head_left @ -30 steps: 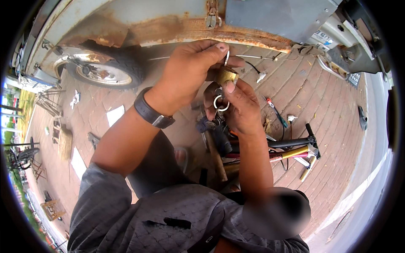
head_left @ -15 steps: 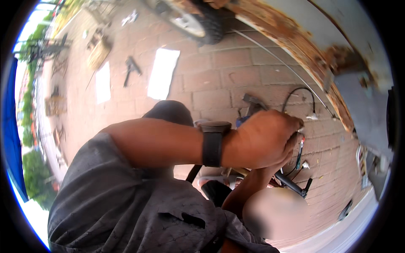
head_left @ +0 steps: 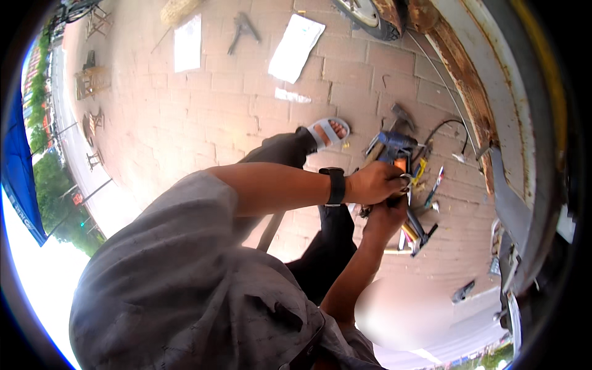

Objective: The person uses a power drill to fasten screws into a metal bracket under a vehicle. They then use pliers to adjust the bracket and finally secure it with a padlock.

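My left hand (head_left: pixel 374 184), with a dark watch (head_left: pixel 335 186) at the wrist, is closed with thumb and fingers pinched at a small shiny ring-shaped metal piece (head_left: pixel 405 177). Right against it, below, my right hand (head_left: pixel 388 217) is closed too. Something small and dark shows between the two hands, but its kind is hidden by the fingers. Just past the fingertips, tools lie on the brick paving: a blue power drill (head_left: pixel 396 140), a hammer (head_left: pixel 402 115), a yellow-handled tool (head_left: pixel 420 171) and a slim red-and-blue tool (head_left: pixel 435 185).
A rusty metal vehicle body (head_left: pixel 459 80) rises on the right, with a wheel (head_left: pixel 367 15) at the top. On the paving lie a white sheet (head_left: pixel 297 48), another white sheet (head_left: pixel 188 43), a dark tool (head_left: pixel 243 31) and a black cable (head_left: pixel 441 126). My sandalled foot (head_left: pixel 328 133) stands nearby.
The view has shifted, so the tools, the sheets and my foot show more fully. My hands stay together but appear smaller and farther off, and the shiny ring-shaped piece is now visible.
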A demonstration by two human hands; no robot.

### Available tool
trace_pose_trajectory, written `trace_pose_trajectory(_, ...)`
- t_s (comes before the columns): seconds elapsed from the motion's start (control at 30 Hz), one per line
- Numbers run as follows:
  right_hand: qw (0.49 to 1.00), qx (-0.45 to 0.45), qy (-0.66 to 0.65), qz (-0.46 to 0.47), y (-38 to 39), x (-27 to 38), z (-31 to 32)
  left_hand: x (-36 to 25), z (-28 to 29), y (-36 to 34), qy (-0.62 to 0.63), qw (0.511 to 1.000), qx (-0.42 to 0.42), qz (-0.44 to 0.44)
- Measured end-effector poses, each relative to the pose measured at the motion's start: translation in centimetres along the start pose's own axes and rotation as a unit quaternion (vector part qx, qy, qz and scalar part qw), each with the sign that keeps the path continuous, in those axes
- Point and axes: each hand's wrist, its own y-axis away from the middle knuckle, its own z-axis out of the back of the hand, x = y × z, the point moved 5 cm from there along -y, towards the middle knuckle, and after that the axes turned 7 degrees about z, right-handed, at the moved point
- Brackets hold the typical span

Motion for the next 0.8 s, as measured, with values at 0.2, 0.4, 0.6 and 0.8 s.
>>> trace_pose_trajectory(0.2, 0.984, 0.063, 0.078, -0.145, 12.9, 5.7, 3.7, -1.7, -3.1, 14.5, 0.179, 0.959, 0.079, 0.203)
trace_pose_trajectory(0.4, 0.976, 0.14, 0.034, -0.164, 21.8, 16.0, 2.4, -8.7, 0.7, 25.2, 0.415, 0.857, 0.063, 0.299)
trace_pose_trajectory(0.6, 0.954, 0.296, -0.039, -0.035, 26.0, 23.6, -3.6, -15.9, 9.6, 28.8, 0.541, 0.82, 0.127, 0.134)
trace_pose_trajectory(0.8, 0.908, 0.384, 0.031, 0.163, 33.5, 30.8, -6.8, -22.1, 15.2, 38.8, 0.571, 0.791, 0.196, 0.096)
